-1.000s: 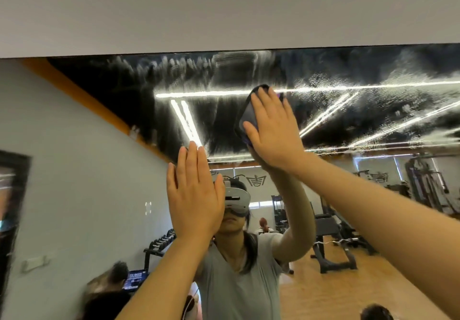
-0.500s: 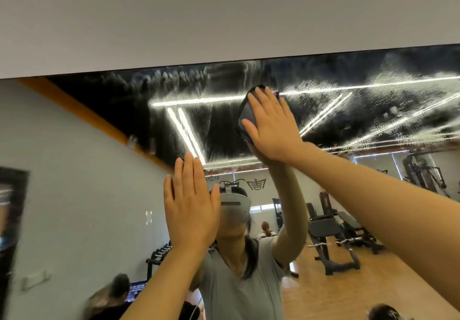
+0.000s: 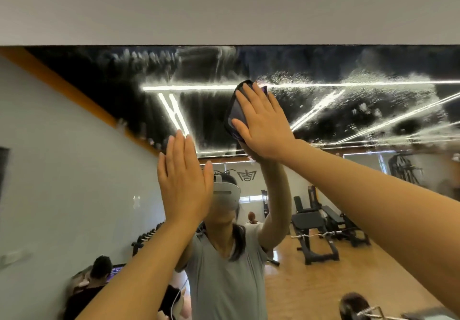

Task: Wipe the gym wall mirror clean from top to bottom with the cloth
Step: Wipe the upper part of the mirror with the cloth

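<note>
Right hand (image 3: 263,123) raised high, fingers straight and together, palm flat against the dark cloth (image 3: 235,113), pressing it onto the mirror (image 3: 348,65). Cloth bunched under the palm, showing past the thumb and fingertips on the left and top edges; not gripped, only pressed. Left hand (image 3: 183,182) lower and to the left of the right, also upright with fingers straight and close together, palm turned toward the glass, holding nothing; cannot tell whether it touches the surface. Both forearms bare, reaching up and forward from the lower corners.

Wet, foamy streaks (image 3: 361,100) across the glass to the right of the right hand and in a band above both hands, near the mirror's top edge. Plain wall (image 3: 224,3) above that edge.

Reflected below and between the hands: a person in a grey shirt (image 3: 224,282) wearing a white headset (image 3: 225,195). Reflected to the right of the right forearm: black weight benches (image 3: 313,230) on a wooden floor (image 3: 323,282). Reflected under the left forearm: a seated person (image 3: 99,270) and a dumbbell rack (image 3: 146,237).
</note>
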